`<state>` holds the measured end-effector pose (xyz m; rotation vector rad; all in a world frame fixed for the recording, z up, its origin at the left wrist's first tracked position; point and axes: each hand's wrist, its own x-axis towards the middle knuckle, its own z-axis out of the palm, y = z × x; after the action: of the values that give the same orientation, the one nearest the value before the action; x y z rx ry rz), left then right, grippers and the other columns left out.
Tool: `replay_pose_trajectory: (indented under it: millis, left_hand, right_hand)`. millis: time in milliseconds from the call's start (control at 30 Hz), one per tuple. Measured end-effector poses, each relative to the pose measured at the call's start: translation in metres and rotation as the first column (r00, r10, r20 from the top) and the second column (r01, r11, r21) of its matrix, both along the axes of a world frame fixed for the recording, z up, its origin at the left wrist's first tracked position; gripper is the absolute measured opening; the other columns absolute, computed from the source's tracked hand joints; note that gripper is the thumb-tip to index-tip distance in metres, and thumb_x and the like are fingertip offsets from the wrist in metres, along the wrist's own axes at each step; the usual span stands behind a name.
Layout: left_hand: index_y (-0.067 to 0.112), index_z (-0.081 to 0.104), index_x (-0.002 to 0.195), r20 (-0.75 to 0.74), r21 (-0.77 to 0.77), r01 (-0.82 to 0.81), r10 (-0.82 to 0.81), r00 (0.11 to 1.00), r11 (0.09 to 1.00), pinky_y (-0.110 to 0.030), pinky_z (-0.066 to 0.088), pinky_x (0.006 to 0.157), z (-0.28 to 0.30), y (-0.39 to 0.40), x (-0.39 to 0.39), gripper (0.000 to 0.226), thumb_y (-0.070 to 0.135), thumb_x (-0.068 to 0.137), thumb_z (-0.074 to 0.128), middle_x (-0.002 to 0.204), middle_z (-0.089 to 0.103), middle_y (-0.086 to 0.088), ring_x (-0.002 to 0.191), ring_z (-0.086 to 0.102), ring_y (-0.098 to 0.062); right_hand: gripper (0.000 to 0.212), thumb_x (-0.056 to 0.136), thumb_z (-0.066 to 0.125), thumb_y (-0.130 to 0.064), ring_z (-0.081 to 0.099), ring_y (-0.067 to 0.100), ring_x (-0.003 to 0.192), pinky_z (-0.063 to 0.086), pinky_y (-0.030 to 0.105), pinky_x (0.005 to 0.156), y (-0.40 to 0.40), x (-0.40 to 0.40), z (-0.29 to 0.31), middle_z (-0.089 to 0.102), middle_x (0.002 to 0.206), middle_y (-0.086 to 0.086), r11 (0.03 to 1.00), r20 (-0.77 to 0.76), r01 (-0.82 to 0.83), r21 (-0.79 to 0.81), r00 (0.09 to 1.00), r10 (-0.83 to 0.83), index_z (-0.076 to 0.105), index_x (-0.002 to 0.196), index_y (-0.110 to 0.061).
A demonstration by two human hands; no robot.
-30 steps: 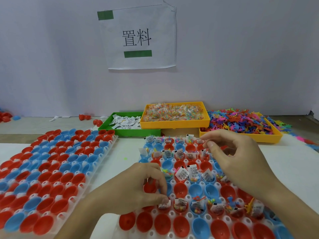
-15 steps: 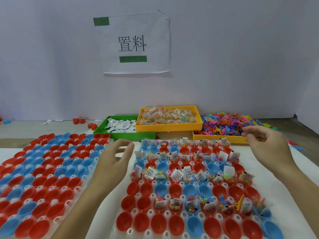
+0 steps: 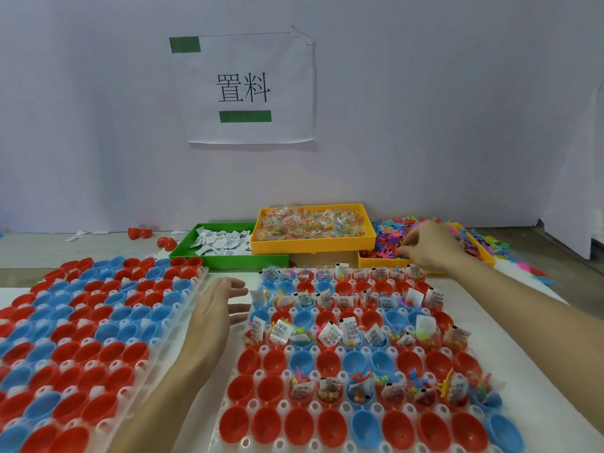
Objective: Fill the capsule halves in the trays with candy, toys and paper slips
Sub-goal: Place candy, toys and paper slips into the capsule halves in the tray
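Two white trays of red and blue capsule halves lie before me. In the right tray (image 3: 327,445) several rows hold paper slips, candy and toys; other rows are bare. The left tray (image 3: 183,308) holds only bare halves. My left hand (image 3: 217,308) rests flat and open on the table between the trays. My right hand (image 3: 428,245) reaches into the yellow bin of colourful plastic toys (image 3: 389,246), its curled fingertips down among them. Whether it holds a toy is hidden.
A green bin of paper slips (image 3: 222,241) and a yellow bin of candy packets (image 3: 312,225) stand behind the trays. Loose toys (image 3: 490,243) spill at the right. Loose red capsule halves (image 3: 140,232) lie near the wall, which bears a paper sign (image 3: 243,89).
My right hand has left the right tray and reached back into the toy bin. My left hand has lifted off the capsules and settled flat between the trays.
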<state>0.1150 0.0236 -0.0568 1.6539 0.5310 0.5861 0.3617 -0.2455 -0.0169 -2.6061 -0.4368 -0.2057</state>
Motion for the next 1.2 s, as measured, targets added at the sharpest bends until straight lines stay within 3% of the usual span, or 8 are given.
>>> replay_pose_trajectory:
  millis: [100, 233, 500, 633, 767, 900, 1067, 1200]
  left_hand:
    - [0.018, 0.064, 0.099, 0.003, 0.002, 0.005, -0.005, 1.000, 1.000, -0.030, 0.050, 0.073, -0.005, 0.001, 0.001, 0.034, 0.031, 0.105, 0.034, 0.105, 0.069, -0.005, 0.097, 0.066, -0.022]
    - [0.019, 0.066, 0.096, 0.007, 0.017, 0.010, -0.010, 1.000, 1.000, -0.030, 0.049, 0.071, -0.008, 0.002, 0.003, 0.034, 0.031, 0.104, 0.034, 0.102, 0.069, -0.003, 0.094, 0.066, -0.021]
    - [0.023, 0.065, 0.095, 0.003, 0.075, 0.023, -0.023, 1.000, 0.997, -0.029, 0.048, 0.069, -0.008, 0.003, 0.004, 0.035, 0.031, 0.106, 0.033, 0.100, 0.069, 0.000, 0.089, 0.066, -0.019]
    - [0.025, 0.064, 0.096, 0.004, 0.106, 0.027, -0.028, 1.000, 0.994, -0.030, 0.049, 0.072, -0.006, 0.001, 0.002, 0.031, 0.030, 0.106, 0.035, 0.102, 0.067, 0.006, 0.095, 0.064, -0.017]
    - [0.030, 0.062, 0.099, 0.032, 0.246, 0.000, -0.008, 0.999, 0.969, -0.028, 0.047, 0.080, 0.001, -0.004, -0.001, 0.020, 0.027, 0.104, 0.042, 0.106, 0.063, 0.016, 0.103, 0.058, -0.004]
    - [0.034, 0.061, 0.096, 0.093, 0.417, -0.032, -0.008, 0.996, 0.908, -0.016, 0.041, 0.075, 0.013, -0.014, -0.008, 0.015, 0.022, 0.100, 0.052, 0.100, 0.061, 0.022, 0.098, 0.054, 0.008]
    - [0.032, 0.068, 0.089, 0.174, 0.495, -0.016, -0.081, 0.981, 0.869, -0.026, 0.047, 0.077, 0.030, -0.030, -0.018, 0.013, 0.021, 0.094, 0.064, 0.091, 0.066, 0.026, 0.095, 0.060, 0.002]
    - [0.029, 0.074, 0.088, 0.249, 0.496, 0.124, -0.277, 0.928, 0.860, -0.027, 0.054, 0.072, 0.043, -0.045, -0.028, 0.007, 0.028, 0.085, 0.067, 0.086, 0.072, 0.015, 0.088, 0.067, -0.012]
  right_hand:
    - [0.025, 0.084, 0.080, -0.026, 0.067, 0.026, 0.076, 0.055, 0.037, 0.070, 0.010, 0.008, 0.002, 0.073, 0.081, 0.015, 0.998, -0.041, 0.048, -0.049, 0.998, -0.050, 0.077, 0.084, -0.001]
    - [0.024, 0.079, 0.084, -0.020, 0.067, 0.026, 0.093, 0.054, 0.037, 0.080, 0.010, 0.014, 0.004, 0.074, 0.100, 0.013, 0.996, -0.038, 0.083, -0.012, 0.996, -0.083, 0.078, 0.094, -0.003]
    - [0.023, 0.084, 0.079, -0.010, 0.065, 0.027, 0.105, 0.054, 0.041, 0.091, -0.012, 0.015, 0.005, 0.072, 0.114, 0.014, 0.930, -0.050, 0.145, 0.337, 0.989, -0.136, 0.076, 0.106, -0.005]
    - [0.020, 0.088, 0.074, -0.007, 0.070, 0.019, 0.085, 0.058, 0.042, 0.085, -0.019, 0.000, 0.007, 0.074, 0.103, 0.012, 0.853, -0.088, 0.151, 0.499, 0.988, -0.124, 0.074, 0.108, -0.007]
    - [0.016, 0.089, 0.071, -0.006, 0.072, 0.016, 0.076, 0.059, 0.032, 0.074, -0.022, -0.038, 0.011, 0.074, 0.085, 0.003, 0.781, -0.083, 0.047, 0.623, 0.997, 0.006, 0.074, 0.105, -0.007]
    - [0.013, 0.087, 0.074, -0.007, 0.075, 0.014, 0.074, 0.059, 0.023, 0.068, -0.023, -0.088, 0.014, 0.077, 0.078, 0.000, 0.724, -0.038, -0.122, 0.679, 0.979, 0.200, 0.075, 0.098, -0.014]
    - [0.014, 0.082, 0.078, -0.014, 0.074, 0.005, 0.073, 0.052, 0.008, 0.065, -0.018, -0.140, 0.022, 0.077, 0.077, -0.008, 0.723, 0.024, -0.322, 0.612, 0.921, 0.389, 0.074, 0.091, -0.023]
    - [0.017, 0.079, 0.080, -0.014, 0.074, 0.006, 0.075, 0.056, 0.014, 0.070, -0.010, -0.171, 0.027, 0.077, 0.078, -0.009, 0.686, 0.040, -0.449, 0.573, 0.851, 0.524, 0.075, 0.081, -0.030]
